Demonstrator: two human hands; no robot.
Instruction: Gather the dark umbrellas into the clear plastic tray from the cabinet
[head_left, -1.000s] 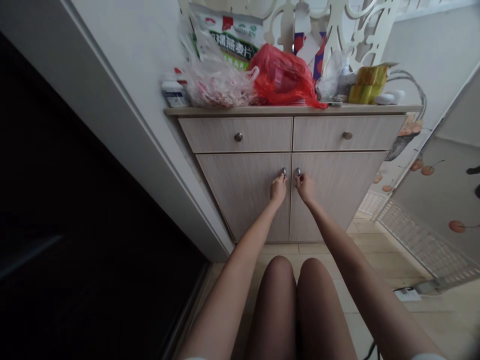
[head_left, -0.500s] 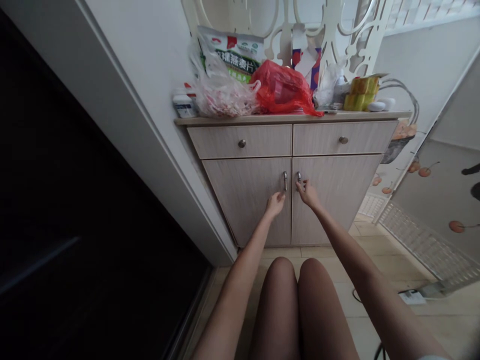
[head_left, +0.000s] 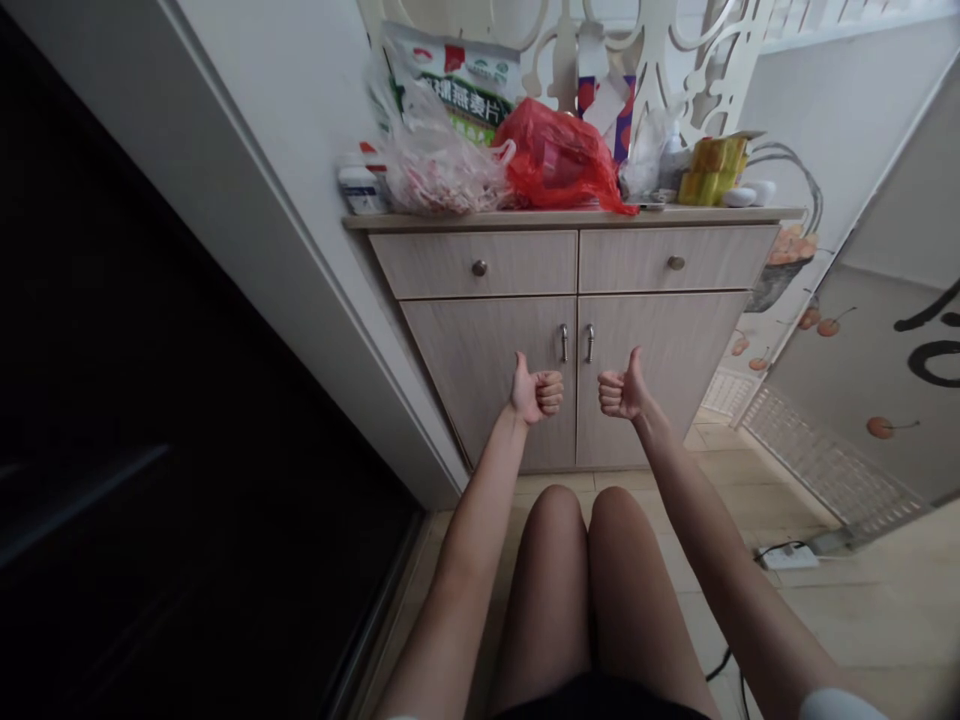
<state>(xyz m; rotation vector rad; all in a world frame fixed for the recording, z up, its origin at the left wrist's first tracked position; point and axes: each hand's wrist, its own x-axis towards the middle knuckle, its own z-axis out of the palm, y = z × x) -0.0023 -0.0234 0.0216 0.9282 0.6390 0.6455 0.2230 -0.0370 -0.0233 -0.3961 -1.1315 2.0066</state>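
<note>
My left hand [head_left: 537, 392] is a fist with the thumb pointing up, in front of the left door [head_left: 472, 370] of a pale wood cabinet. Mirroring it, my right hand [head_left: 624, 388] makes the same thumbs-up before the right door [head_left: 675, 340]. Neither hand holds anything. Just above the fists are two metal door handles, the left handle [head_left: 564, 343] and the right handle [head_left: 590, 343], both free of my fingers. Both doors are closed, as are the left drawer [head_left: 427, 265] and the right drawer [head_left: 630, 258] over them.
On the cabinet top [head_left: 555, 217] lie a red plastic bag [head_left: 555, 155], a clear bag [head_left: 450, 175], an oatmeal bag [head_left: 480, 75], a white bottle [head_left: 361, 190] and yellow packs [head_left: 712, 170]. A power strip [head_left: 787, 557] with cables rests on the floor at right. A dark panel [head_left: 150, 400] fills the left.
Both hands have come away from the door handles, drawn apart slightly, and curled into fists with thumbs raised. The view has tilted down a little.
</note>
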